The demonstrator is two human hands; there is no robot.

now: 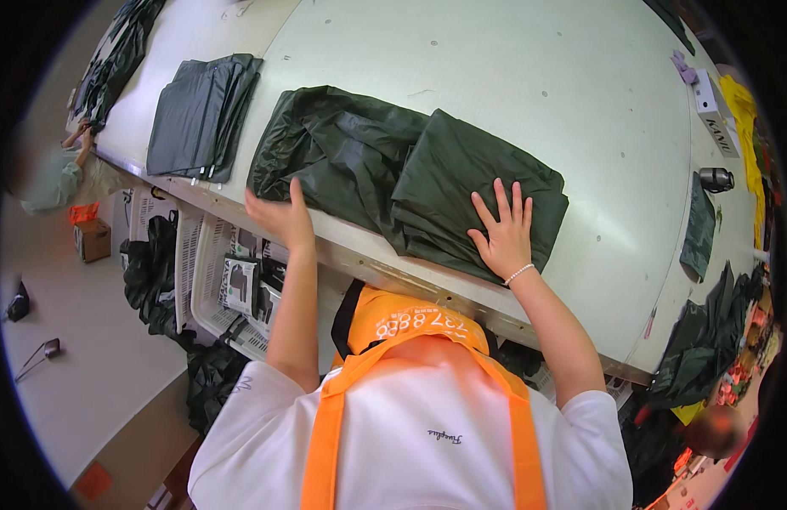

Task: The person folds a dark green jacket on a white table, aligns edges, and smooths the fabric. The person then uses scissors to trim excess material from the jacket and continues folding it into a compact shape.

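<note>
A dark green garment of thin, shiny cloth (pixel 342 153) lies partly folded on the white table in front of me. Its right part is doubled over into a flat, smoother panel (pixel 461 178), while the left part is loose and wrinkled. My right hand (pixel 506 242) rests flat on that panel with its fingers spread; a beaded bracelet circles the wrist. At the garment's near left edge is my left hand (pixel 283 219), thumb raised apart from the fingers, slightly blurred and holding nothing I can see.
A stack of folded dark green garments (pixel 202 119) lies at the left on the white table (pixel 495 68). White plastic baskets (pixel 208 280) with packages stand below the table edge. A white box (pixel 715 110) and a dark cylinder (pixel 716 179) sit at the right. Another person's hands (pixel 83 136) show far left.
</note>
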